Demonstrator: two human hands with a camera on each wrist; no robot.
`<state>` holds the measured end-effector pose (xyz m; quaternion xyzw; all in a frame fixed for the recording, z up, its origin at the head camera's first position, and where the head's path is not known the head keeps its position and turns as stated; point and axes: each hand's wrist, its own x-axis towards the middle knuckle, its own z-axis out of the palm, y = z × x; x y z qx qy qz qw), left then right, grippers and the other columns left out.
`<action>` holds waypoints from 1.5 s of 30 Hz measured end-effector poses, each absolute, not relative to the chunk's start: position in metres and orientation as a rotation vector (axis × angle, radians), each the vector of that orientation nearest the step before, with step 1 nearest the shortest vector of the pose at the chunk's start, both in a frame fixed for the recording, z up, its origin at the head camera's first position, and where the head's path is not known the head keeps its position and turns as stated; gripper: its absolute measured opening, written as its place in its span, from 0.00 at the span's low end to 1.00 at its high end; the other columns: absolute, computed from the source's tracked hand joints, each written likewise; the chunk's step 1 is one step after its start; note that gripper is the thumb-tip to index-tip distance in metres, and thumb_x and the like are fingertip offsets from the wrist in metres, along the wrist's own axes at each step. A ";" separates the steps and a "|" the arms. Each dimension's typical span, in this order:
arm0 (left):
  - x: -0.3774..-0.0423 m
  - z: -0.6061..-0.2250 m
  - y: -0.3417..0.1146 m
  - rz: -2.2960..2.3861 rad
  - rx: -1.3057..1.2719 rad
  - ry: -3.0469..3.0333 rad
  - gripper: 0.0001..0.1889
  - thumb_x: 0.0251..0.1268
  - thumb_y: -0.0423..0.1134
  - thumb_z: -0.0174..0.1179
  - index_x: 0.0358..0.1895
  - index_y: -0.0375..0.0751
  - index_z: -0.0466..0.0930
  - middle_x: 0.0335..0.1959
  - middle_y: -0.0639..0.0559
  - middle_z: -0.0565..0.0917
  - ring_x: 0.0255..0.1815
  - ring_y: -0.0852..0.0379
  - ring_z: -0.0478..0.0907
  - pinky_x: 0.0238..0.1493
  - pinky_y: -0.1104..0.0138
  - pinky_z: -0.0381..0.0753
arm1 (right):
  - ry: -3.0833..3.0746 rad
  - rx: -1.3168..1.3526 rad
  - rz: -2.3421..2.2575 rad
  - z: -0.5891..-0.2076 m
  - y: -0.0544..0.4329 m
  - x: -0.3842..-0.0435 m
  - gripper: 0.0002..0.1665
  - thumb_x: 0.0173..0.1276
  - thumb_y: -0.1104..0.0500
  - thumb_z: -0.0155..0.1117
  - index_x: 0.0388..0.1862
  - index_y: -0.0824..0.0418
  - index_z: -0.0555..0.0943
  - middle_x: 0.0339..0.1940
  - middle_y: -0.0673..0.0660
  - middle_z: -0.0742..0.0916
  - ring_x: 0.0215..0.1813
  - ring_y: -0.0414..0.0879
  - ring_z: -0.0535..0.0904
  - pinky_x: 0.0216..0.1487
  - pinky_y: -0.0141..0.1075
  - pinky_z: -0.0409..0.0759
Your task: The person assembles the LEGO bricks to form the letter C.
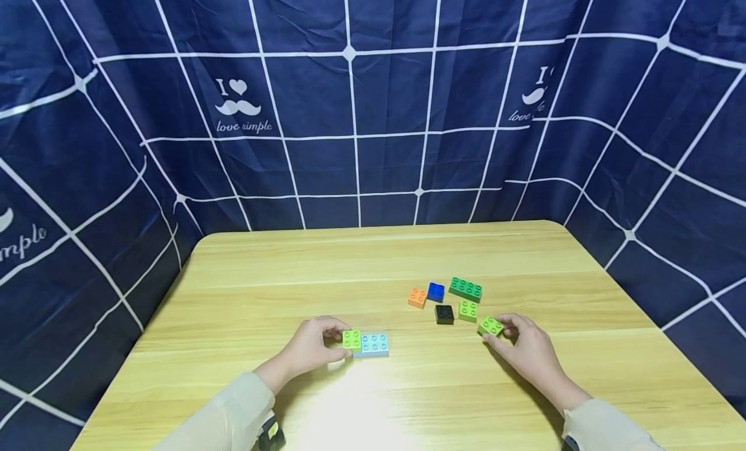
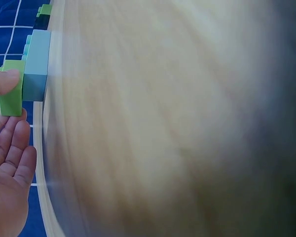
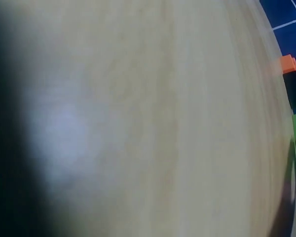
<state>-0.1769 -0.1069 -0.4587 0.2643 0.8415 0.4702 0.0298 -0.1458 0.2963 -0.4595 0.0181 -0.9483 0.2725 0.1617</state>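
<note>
My left hand (image 1: 315, 344) pinches a lime green toy brick (image 1: 351, 339) between thumb and fingers. That brick sits on the left end of a longer light blue brick (image 1: 374, 345), which lies on the table. In the left wrist view, the thumb presses one side of the lime brick (image 2: 12, 89), and the light blue brick (image 2: 37, 64) is against it. On the right, my right hand (image 1: 527, 350) holds another lime green brick (image 1: 490, 326) by thumb and fingers, slightly turned. Beside it on the table lies one more lime green brick (image 1: 467, 311).
A black brick (image 1: 444, 314), an orange brick (image 1: 416, 298), a blue brick (image 1: 435, 291) and a longer dark green brick (image 1: 465, 289) lie grouped near the right hand. The wooden table (image 1: 280, 263) is bordered by a dark blue checked curtain (image 1: 384, 94).
</note>
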 end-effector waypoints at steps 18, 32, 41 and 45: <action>-0.176 -0.461 -0.107 1.436 0.819 2.604 0.15 0.47 0.33 0.73 0.41 0.40 0.83 0.37 0.59 0.81 0.38 0.59 0.78 0.45 0.67 0.79 | -2.636 0.374 1.020 -0.457 0.229 -0.160 0.27 0.50 0.58 0.78 0.48 0.62 0.79 0.37 0.50 0.81 0.38 0.44 0.80 0.42 0.42 0.82; -0.176 -0.462 -0.106 1.421 0.800 2.613 0.16 0.48 0.33 0.73 0.42 0.40 0.83 0.37 0.58 0.81 0.38 0.60 0.77 0.44 0.67 0.79 | -2.696 0.741 1.134 -0.453 0.185 -0.171 0.25 0.55 0.51 0.74 0.52 0.54 0.80 0.43 0.42 0.81 0.43 0.42 0.79 0.48 0.41 0.79; -0.178 -0.464 -0.105 1.436 0.821 2.618 0.16 0.47 0.33 0.73 0.42 0.38 0.83 0.37 0.56 0.82 0.37 0.57 0.78 0.44 0.66 0.80 | -2.743 0.883 1.182 -0.452 0.173 -0.177 0.24 0.56 0.52 0.73 0.52 0.55 0.81 0.46 0.43 0.81 0.45 0.41 0.79 0.49 0.38 0.79; -0.178 -0.465 -0.105 1.433 0.824 2.622 0.16 0.47 0.32 0.73 0.41 0.37 0.83 0.37 0.55 0.82 0.38 0.56 0.79 0.44 0.66 0.80 | -2.753 0.937 1.208 -0.452 0.169 -0.179 0.24 0.56 0.54 0.73 0.52 0.56 0.81 0.45 0.43 0.81 0.44 0.41 0.79 0.46 0.34 0.80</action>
